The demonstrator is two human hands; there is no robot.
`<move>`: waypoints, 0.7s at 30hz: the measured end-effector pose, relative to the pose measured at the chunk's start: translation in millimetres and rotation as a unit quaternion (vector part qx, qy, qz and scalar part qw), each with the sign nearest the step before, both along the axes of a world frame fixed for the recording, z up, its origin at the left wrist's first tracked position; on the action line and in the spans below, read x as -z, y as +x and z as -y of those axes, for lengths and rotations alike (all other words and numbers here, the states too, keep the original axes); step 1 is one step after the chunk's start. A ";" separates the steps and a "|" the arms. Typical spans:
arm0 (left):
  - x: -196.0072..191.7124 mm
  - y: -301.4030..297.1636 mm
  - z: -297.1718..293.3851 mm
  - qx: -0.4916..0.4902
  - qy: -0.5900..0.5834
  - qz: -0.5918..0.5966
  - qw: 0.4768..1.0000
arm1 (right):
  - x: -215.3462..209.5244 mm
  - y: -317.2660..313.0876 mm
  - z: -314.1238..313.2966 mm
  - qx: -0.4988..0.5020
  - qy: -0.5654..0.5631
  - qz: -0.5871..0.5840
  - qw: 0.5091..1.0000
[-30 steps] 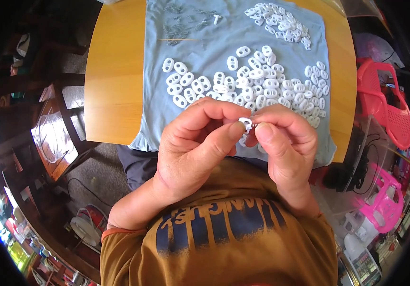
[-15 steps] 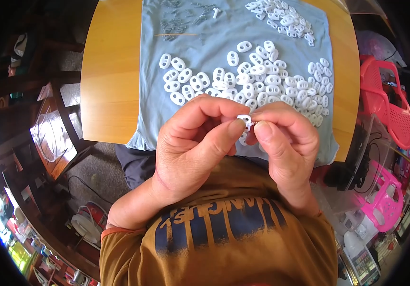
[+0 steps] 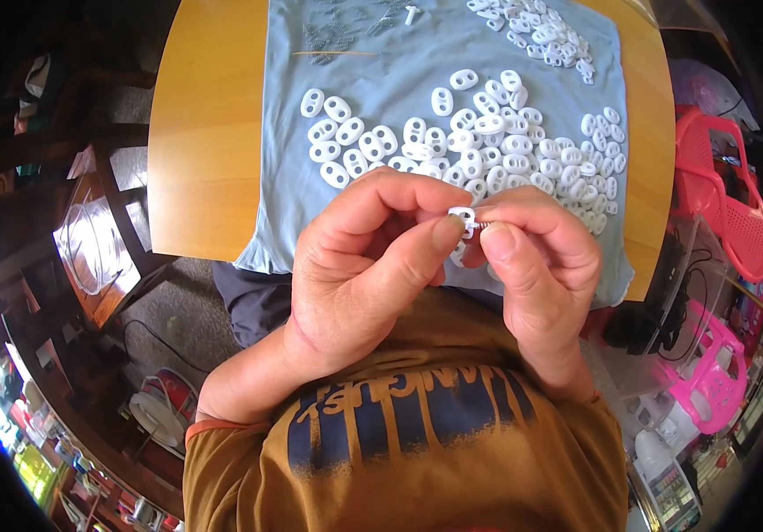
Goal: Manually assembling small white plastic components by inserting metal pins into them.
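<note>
Between the thumb and fingertips of my left hand (image 3: 359,266) is a small white plastic cord-lock piece (image 3: 464,215). My right hand (image 3: 545,262) pinches a thin metal coil spring (image 3: 484,225), whose end meets the right side of the white piece. Fingers hide most of both parts. Just beyond my hands, many white oval two-hole cord-lock pieces (image 3: 515,144) lie spread on a light blue cloth (image 3: 381,89). Smaller white pieces (image 3: 545,35) are heaped at the far right of the cloth, and fine metal springs (image 3: 328,40) lie at the far left.
The cloth covers the middle of a wooden table (image 3: 200,151). A thin tan stick (image 3: 337,53) and a small white T-shaped part (image 3: 412,15) lie near the springs. Right of the table stand a red plastic chair (image 3: 736,213) and a pink one (image 3: 714,381).
My right hand has shifted slightly right, away from the left, and more of the spring shows between them. The view has moved a little.
</note>
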State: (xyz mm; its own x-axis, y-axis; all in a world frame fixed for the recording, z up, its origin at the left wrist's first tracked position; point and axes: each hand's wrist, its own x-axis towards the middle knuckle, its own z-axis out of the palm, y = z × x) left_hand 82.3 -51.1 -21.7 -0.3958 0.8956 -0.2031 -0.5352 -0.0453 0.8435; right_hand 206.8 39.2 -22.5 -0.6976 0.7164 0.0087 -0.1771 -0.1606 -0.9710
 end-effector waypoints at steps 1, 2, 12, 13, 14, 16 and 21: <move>-0.3 -0.2 0.0 0.000 -0.002 0.000 1.000 | -0.6 -0.4 0.0 -0.001 -0.001 0.000 1.000; -0.2 -0.2 0.1 -0.001 -0.002 0.000 1.000 | -1.6 -0.8 -0.1 0.002 0.019 0.014 1.000; 0.6 -0.4 0.0 0.001 0.013 -0.101 0.995 | -3.6 -3.3 -2.2 0.025 0.142 0.051 0.988; 0.7 -0.4 -0.2 0.001 0.014 -0.110 0.994 | -3.6 -3.2 -2.1 0.025 0.142 0.051 0.988; 0.6 -0.3 0.2 0.000 0.014 -0.111 0.994 | -3.4 -3.1 -1.7 0.019 0.147 0.056 0.987; 0.3 -0.4 1.0 0.000 0.003 -0.137 0.991 | -2.4 -3.2 -2.7 0.012 0.154 0.061 0.986; 3.5 -0.8 1.0 0.004 -0.009 -0.081 0.997 | -3.7 -4.4 -6.5 -0.006 0.123 0.071 0.990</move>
State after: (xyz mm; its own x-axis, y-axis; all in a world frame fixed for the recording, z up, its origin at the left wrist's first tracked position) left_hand 81.4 -52.1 -25.1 -0.4177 0.8955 -0.1534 -0.3924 -0.0255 0.9194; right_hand 202.4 45.7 -18.8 -0.7121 0.6972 0.0833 -0.0363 0.0819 -0.9960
